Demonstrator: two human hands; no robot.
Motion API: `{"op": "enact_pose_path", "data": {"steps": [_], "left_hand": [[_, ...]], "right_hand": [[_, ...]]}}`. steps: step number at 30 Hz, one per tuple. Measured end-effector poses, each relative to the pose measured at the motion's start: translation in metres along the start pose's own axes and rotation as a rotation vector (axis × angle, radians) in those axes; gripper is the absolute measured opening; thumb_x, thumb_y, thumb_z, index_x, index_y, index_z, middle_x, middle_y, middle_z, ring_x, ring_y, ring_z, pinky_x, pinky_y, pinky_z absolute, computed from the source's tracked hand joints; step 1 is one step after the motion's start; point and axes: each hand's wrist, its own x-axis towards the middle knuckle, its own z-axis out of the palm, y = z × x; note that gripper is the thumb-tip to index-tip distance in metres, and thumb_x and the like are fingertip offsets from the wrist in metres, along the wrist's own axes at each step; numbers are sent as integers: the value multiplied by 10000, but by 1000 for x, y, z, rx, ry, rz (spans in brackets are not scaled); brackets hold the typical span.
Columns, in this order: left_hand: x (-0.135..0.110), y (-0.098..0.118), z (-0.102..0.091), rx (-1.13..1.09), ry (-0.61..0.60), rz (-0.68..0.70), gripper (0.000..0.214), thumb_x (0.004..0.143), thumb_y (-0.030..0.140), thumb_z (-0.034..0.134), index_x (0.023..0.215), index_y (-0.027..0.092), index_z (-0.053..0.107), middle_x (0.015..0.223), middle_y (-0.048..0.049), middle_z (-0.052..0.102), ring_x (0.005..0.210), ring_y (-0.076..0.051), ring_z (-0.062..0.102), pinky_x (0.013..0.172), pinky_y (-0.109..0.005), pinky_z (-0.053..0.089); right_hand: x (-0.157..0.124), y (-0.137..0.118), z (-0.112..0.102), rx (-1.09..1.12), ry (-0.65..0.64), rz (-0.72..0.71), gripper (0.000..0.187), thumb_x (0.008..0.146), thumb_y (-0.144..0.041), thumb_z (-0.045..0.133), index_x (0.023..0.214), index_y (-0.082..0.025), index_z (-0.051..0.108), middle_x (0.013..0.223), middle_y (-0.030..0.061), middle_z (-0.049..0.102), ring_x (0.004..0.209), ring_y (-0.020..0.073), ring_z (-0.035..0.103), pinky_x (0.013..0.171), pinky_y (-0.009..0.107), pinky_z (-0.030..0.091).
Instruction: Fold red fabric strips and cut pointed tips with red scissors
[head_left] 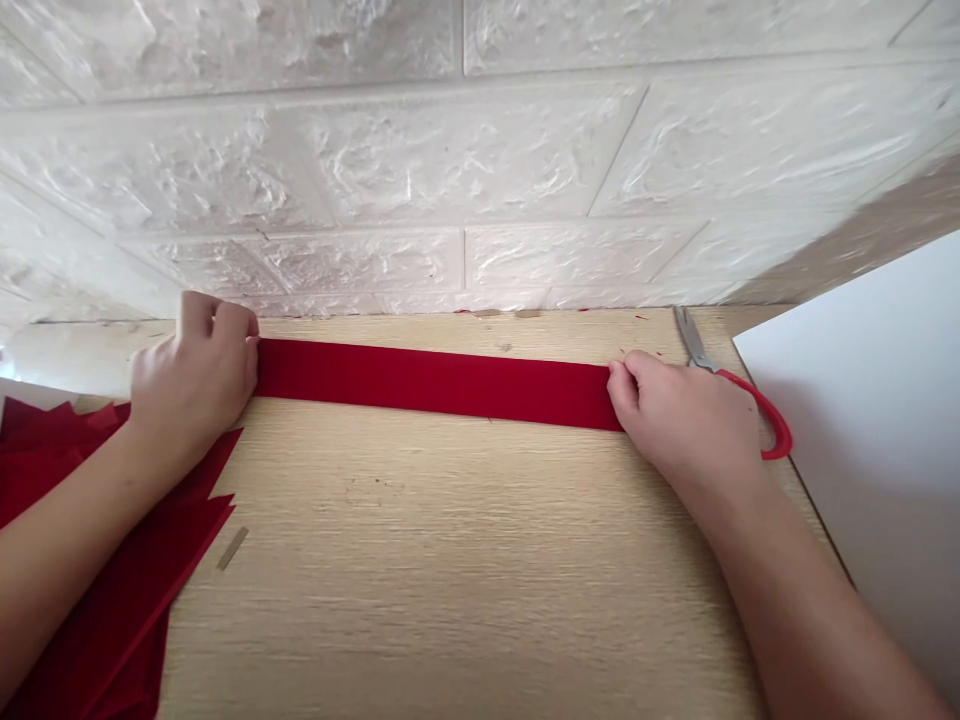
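Note:
A long flat red strip (435, 383), felt or paper, lies across the pale wood tabletop (420, 520) near the wall. My left hand (196, 385) pinches its left end, and my right hand (682, 425) holds its right end. Just past my right hand lie scissors with a red handle (694, 340), partly hidden by that hand. Under my left forearm, a pile of jagged red sheets (112, 620) hangs over the table's left side.
A white brick-textured wall (450, 170) rises along the table's far edge. A white board (877, 420) stands at the right. A tan tape scrap (232, 548) sits on the table, and tiny red bits lie near the wall.

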Motion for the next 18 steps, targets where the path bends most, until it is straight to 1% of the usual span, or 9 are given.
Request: {"op": "enact_pose_path", "data": {"steps": [3,5,7,10,12,14,16,17,18], "left_hand": [[1,0,-1,-5,-49,69,553,1051,355,138,1277,161,604,1306,-110,593,654,-165,459,599,-303,256],[3,-2,0,-40,-62,102,576,1058,392,129,1269,158,610,1258,-111,639,703,-187,512,607,-302,267],[3,-5,2,-53,-53,104,613,1054,440,126,1237,139,628,1170,-124,692,813,-226,595,623,-300,296],[1,-5,2,-15,-46,140,666,1027,429,99,1156,101,664,1073,-162,728,969,-276,660,668,-308,362],[-3,-2,-1,21,-71,148,698,1010,432,78,1155,97,673,1035,-180,730,1010,-300,674,678,-319,404],[-10,4,-4,41,-107,112,746,1001,508,79,1212,89,659,1000,-199,723,995,-332,682,658,-339,446],[-17,10,-6,32,-113,106,827,992,583,63,1292,49,620,1040,-235,721,1021,-371,675,654,-382,497],[-19,12,-5,12,-96,125,873,987,601,43,1336,18,590,1112,-263,716,1066,-391,661,677,-417,526],[-21,13,-2,-21,-68,152,915,981,605,17,1380,-16,557,1206,-290,697,1139,-410,637,733,-462,551]], "right_hand": [[0,0,0,0,-4,-2,411,1055,-332,317,993,-184,695,873,133,767,738,261,666,540,324,209],[0,0,-1,1,-12,3,409,1056,-332,317,996,-183,693,877,133,767,743,263,669,540,327,212],[-1,0,-2,3,-19,2,403,1056,-325,316,1006,-183,690,882,133,769,751,266,674,541,330,215],[-1,0,-3,3,-23,3,396,1054,-314,312,1020,-184,684,900,135,771,764,272,682,543,331,217],[-1,0,-3,4,-32,7,398,1056,-315,307,1025,-186,682,892,133,768,770,273,684,541,329,221],[0,0,-3,4,-43,7,403,1059,-321,302,1025,-187,680,875,128,762,767,268,681,538,326,228],[0,0,-3,1,-48,0,405,1062,-329,301,1022,-188,678,861,122,758,762,263,676,535,324,232],[0,0,-4,-2,-47,-5,403,1063,-331,302,1023,-189,677,858,121,758,761,262,675,534,323,231],[0,0,-4,-5,-45,-9,401,1063,-331,303,1025,-188,676,857,121,757,762,262,674,534,323,228]]}}
